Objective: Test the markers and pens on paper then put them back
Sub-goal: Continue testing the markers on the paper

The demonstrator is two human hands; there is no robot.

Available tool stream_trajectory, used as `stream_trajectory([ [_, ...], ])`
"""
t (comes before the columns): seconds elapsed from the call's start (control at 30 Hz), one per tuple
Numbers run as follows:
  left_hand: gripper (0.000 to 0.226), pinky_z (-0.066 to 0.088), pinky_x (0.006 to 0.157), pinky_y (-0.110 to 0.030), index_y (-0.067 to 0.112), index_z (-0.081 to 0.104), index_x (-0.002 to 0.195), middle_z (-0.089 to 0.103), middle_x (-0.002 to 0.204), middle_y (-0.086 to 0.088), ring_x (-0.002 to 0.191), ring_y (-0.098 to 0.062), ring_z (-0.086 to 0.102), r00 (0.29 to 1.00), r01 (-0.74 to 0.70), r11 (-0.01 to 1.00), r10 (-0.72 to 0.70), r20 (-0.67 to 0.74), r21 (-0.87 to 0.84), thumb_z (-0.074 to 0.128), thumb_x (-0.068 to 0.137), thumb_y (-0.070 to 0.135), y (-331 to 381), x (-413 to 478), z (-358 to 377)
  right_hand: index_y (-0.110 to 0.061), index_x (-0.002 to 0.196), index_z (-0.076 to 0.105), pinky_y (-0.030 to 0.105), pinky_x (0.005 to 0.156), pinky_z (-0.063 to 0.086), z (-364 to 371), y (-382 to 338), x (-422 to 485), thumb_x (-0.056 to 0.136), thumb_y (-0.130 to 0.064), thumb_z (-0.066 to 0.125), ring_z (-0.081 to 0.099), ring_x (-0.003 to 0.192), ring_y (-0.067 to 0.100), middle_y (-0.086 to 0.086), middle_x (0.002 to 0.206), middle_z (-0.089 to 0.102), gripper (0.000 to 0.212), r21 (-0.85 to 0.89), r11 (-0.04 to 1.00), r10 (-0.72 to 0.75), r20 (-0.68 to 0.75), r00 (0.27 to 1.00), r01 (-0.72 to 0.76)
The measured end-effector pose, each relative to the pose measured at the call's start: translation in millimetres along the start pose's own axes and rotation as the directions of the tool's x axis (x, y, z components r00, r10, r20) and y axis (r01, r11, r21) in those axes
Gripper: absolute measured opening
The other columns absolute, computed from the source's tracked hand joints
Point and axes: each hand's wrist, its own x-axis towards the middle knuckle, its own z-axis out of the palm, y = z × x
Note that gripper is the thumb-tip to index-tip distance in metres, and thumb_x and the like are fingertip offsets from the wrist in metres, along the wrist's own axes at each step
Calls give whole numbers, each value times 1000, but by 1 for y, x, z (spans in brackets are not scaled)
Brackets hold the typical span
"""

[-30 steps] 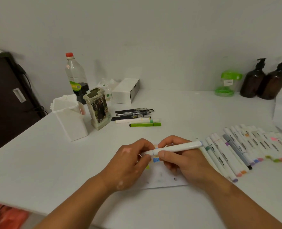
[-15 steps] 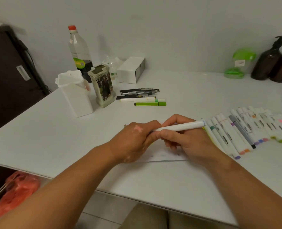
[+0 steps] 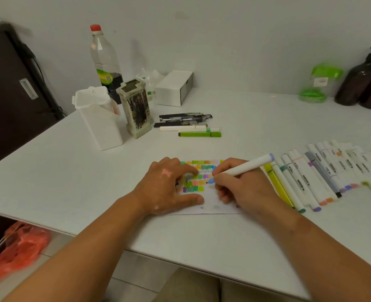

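Observation:
My right hand (image 3: 243, 190) grips a white marker (image 3: 248, 165) like a pen, its blue tip touching the paper (image 3: 210, 205) beside rows of colour swatches. My left hand (image 3: 169, 186) lies on the paper's left side, fingers spread and pressing it flat; whether it holds the cap is hidden. A long row of white markers (image 3: 323, 168) lies on the table to the right. Black pens (image 3: 183, 119), a white marker and a green marker (image 3: 199, 134) lie farther back. A white holder (image 3: 99, 118) and a patterned holder (image 3: 136, 107) stand at back left.
A plastic bottle with red cap (image 3: 105, 59) and a white box (image 3: 173, 88) stand near the wall. A green container (image 3: 319, 83) and brown pump bottles (image 3: 358, 79) are at back right. A dark cabinet (image 3: 10, 94) stands left; a red bag (image 3: 19, 245) lies below the table edge (image 3: 136, 249).
My hands were together on the marker, the left at its end. Now the left hand rests flat on the paper and the right hand has tipped the marker's tip down onto it.

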Motion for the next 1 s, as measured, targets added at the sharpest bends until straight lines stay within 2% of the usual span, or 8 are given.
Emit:
stream_trajectory([
  [0.07,74,40,83,-33,43,60,126,55,95,14,87,-7,47,1000,16,1000,-16,-7,1,50,69,89,-3,-1,2,-23,76,72,22,43,47,1,4,0,80,-13,70,62,48,15,5,60,70,11,-155,988,-17,-32,999,12],
  [0.17,75,41,86,-36,47,61,124,56,98,13,90,-8,47,1000,28,1000,-28,2,7,44,67,92,-4,-1,3,-29,77,72,18,43,43,1,4,0,77,-20,72,63,48,9,-2,63,72,9,-265,964,-45,-49,998,30],
  [0.3,74,41,87,-38,48,62,124,57,100,13,92,-9,46,999,47,999,-47,3,10,43,67,93,-4,-2,4,-29,78,73,15,44,43,2,4,0,79,-22,74,64,50,8,-3,66,73,8,-289,957,-55,-44,998,40],
  [0.5,73,41,86,-37,48,61,125,56,100,13,92,-9,46,998,56,998,-56,10,8,43,69,92,-4,-3,3,-31,82,72,24,53,46,2,5,-1,83,-27,73,64,55,7,-3,64,71,5,-367,929,-67,-21,998,55],
  [0.87,73,40,90,-38,47,61,126,56,102,13,94,-10,46,997,74,997,-75,34,6,46,69,90,-1,-3,1,-33,80,72,19,49,43,1,3,-1,80,-22,73,62,52,4,-8,62,69,11,-393,918,-61,-18,998,49],
  [1.0,73,40,89,-38,47,61,125,57,101,12,93,-10,47,997,71,997,-71,28,6,46,69,90,-1,-3,1,-33,80,72,21,50,45,1,3,-1,81,-24,73,62,52,5,-6,61,69,9,-396,917,-55,-31,998,38],
])
